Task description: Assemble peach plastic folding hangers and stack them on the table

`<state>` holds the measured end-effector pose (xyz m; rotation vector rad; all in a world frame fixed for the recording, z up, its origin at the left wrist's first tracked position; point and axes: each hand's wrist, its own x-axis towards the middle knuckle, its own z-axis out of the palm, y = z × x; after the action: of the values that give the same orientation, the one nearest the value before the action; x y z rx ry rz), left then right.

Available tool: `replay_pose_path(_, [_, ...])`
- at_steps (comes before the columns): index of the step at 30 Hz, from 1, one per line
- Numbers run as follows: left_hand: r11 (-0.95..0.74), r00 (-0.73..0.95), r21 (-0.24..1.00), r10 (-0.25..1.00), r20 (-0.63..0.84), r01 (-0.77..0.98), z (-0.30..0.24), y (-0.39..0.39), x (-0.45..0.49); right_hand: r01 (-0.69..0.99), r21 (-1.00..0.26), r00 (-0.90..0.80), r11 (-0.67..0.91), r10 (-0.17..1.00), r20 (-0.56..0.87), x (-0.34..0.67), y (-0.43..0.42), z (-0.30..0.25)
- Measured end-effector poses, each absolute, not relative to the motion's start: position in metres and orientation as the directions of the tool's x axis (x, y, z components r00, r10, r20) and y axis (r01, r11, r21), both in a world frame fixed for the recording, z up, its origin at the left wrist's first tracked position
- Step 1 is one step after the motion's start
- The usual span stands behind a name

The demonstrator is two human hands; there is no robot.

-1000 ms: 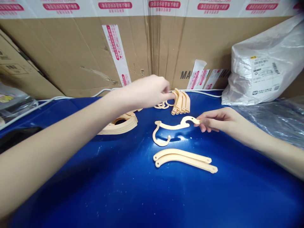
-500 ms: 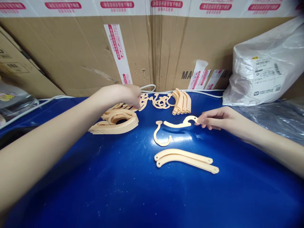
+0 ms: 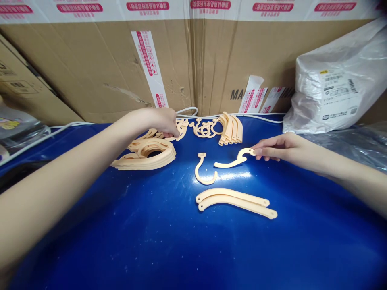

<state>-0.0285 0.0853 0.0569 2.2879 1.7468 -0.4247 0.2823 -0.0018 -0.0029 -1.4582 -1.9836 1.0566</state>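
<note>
My right hand (image 3: 276,148) pinches the hooked end of a beige plastic hanger arm (image 3: 229,164), held just above the blue table. To its left lies a hanger hook (image 3: 198,171). Nearer to me, two long curved hanger arms (image 3: 237,201) rest side by side. My left hand (image 3: 166,123) reaches to the back, fingers curled down at a heap of curved hanger pieces (image 3: 183,128). What its fingertips grip is hidden. Beneath my left forearm is a stack of curved hanger parts (image 3: 151,157).
Several loose hooks (image 3: 204,129) and a bundle of curved hanger arms (image 3: 231,128) lie at the back. A cardboard box (image 3: 102,72) walls off the far side, with a white cable (image 3: 266,118) along its foot. A plastic parcel (image 3: 332,84) stands at right.
My right hand has shifted slightly right and tilted the hanger arm, its free end now lower. My left hand stays at the heap, its fingers slightly moved.
</note>
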Motion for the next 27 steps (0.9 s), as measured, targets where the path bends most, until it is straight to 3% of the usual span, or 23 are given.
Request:
replay_pose_path(13, [-0.242, 0.223, -0.036, 0.934, -0.28, 0.97, 0.056, 0.08, -0.024, 0.567, -0.815, -0.344, 0.123, 0.934, -0.099, 0.284, -0.003, -0.012])
replay_pose_path(16, [-0.267, 0.263, 0.013, 0.943, -0.205, 0.964, 0.062, 0.072, -0.028, 0.564, -0.815, -0.344, 0.132, 0.935, -0.086, 0.284, -0.004, -0.012])
replay_pose_path(19, [-0.332, 0.351, 0.141, 0.925, -0.147, 0.933, 0.071, 0.054, -0.03, 0.601, -0.786, -0.359, 0.144, 0.927, -0.104, 0.283, -0.007, -0.012])
replay_pose_path(23, [-0.324, 0.442, 0.455, 0.879, -0.18, 0.83, 0.074, 0.017, -0.023, 0.607, -0.773, -0.374, 0.186, 0.925, -0.071, 0.282, -0.01, -0.011])
replay_pose_path(27, [-0.286, 0.537, 0.76, 0.838, -0.096, 0.583, 0.058, -0.022, -0.016, 0.655, -0.698, -0.382, 0.287, 0.924, 0.021, 0.283, -0.012, -0.011])
